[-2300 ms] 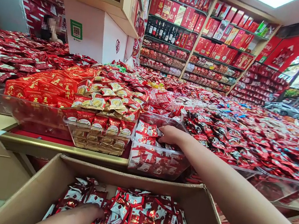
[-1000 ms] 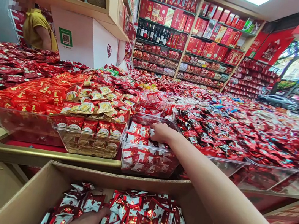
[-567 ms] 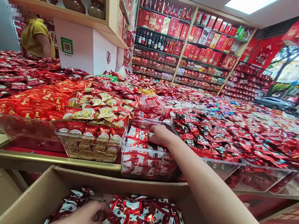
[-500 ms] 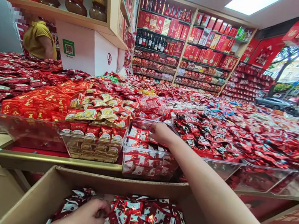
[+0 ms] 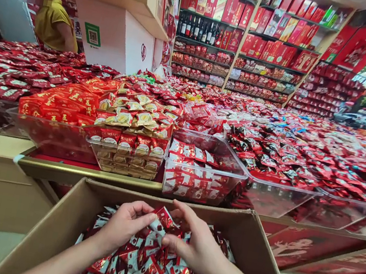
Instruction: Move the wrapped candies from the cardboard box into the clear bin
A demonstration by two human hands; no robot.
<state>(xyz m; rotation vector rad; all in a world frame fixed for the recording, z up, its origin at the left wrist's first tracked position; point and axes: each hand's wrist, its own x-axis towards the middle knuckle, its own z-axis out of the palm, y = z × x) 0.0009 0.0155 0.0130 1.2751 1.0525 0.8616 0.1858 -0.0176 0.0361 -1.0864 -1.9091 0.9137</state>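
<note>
Right hand (image 5: pixel 194 243) has come back from the clear plastic bin (image 5: pixel 236 167) on the worktop (image 5: pixel 91 176) and now hangs over the cardboard carton (image 5: pixel 253 222) at bottom centre, facing left hand (image 5: pixel 125 226); both hands stand apart, fingers curled, with a red-and-silver wrapped sweet (image 5: pixel 162 218) between their fingertips, though I cannot tell whether it is gripped; more sweets (image 5: pixel 146 263) fill the carton; the step in hand seems to be picking from this heap, and the next move calls for a sure pinch.
</note>
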